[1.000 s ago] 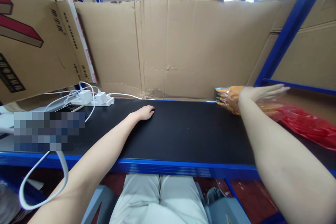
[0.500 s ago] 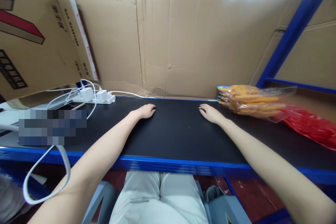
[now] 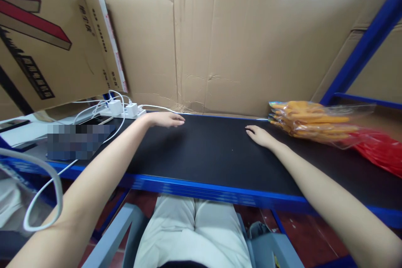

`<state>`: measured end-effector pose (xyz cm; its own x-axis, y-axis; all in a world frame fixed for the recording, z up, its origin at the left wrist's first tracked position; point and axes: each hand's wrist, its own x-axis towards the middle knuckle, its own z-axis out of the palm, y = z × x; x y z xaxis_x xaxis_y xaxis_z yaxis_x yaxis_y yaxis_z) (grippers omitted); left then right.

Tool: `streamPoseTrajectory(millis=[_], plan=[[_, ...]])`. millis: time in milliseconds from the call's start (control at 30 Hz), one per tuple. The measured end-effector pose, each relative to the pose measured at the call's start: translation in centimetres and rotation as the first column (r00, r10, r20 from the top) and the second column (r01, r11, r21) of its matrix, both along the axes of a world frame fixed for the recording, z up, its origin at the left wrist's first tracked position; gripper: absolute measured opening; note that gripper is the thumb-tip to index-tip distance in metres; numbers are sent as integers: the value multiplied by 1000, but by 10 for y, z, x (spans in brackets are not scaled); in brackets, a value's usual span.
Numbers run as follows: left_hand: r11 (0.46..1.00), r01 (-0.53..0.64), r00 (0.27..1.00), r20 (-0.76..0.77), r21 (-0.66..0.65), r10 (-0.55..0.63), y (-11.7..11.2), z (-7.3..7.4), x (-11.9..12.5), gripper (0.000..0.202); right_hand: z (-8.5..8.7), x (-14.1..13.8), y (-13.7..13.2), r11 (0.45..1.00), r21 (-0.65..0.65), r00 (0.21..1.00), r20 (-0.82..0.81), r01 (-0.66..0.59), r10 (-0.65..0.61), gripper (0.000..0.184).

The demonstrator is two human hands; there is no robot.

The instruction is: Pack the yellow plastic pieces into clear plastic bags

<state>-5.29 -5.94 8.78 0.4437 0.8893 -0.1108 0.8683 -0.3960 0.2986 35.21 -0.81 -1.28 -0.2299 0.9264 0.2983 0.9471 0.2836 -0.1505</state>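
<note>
My left hand (image 3: 166, 119) hovers over the black tabletop (image 3: 201, 150), fingers stretched forward and slightly bent, with a shadow below it. It holds nothing and is nearest to a white power strip (image 3: 140, 113) with chargers plugged in. Palm down on the tabletop lies my right hand (image 3: 259, 136), its fingers extended and nothing in its grasp. To the right of it sit yellow-orange items in clear plastic packaging (image 3: 310, 119), and beyond them a red plastic bundle (image 3: 380, 146). Neither hand touches these.
A tall cardboard panel (image 3: 238, 50) stands along the back, and a printed cardboard box (image 3: 75, 63) rises at the left. White cables (image 3: 58, 192) loop at the left near my forearm. A blue metal post (image 3: 361, 50) slants at the right. The table has a blue front edge (image 3: 201, 188).
My left hand has lifted off the tabletop and its fingers have straightened. My right hand stays on the table. The whole view has shifted, showing more of the left side.
</note>
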Motion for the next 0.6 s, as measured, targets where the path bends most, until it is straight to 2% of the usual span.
streamPoseTrajectory(millis=[67,167,267,300,367,400,433,500,600], plan=[[998,-27,991,128,-50,33,-22,15,-19,48,-2,1,2,1000,13,1000,1,1,-1,39],[984,-120,938,309,-134,157,-51,37,-56,47,-3,3,4,1000,27,1000,-4,3,-3,37],[953,-222,817,494,-204,296,-62,49,-98,40,-3,4,4,1000,28,1000,-18,-1,1,36],[926,-332,758,534,-178,374,-62,50,-111,36,-3,4,4,1000,28,1000,-22,-2,3,36],[820,-557,571,656,-132,494,-60,46,-137,29,-3,4,4,999,32,1000,-25,-3,3,35],[752,-644,466,707,-142,532,-59,42,-149,24,-3,4,5,999,35,1000,-24,-4,5,35],[701,-690,392,720,-182,573,-57,37,-160,21,-4,4,5,999,39,1000,-23,-4,5,35],[674,-681,335,697,-287,635,-55,25,-179,19,-4,4,5,999,41,1000,-23,-4,5,34],[654,-649,303,658,-388,690,-55,7,-199,25,-3,3,4,1000,28,999,-34,4,-3,35]])
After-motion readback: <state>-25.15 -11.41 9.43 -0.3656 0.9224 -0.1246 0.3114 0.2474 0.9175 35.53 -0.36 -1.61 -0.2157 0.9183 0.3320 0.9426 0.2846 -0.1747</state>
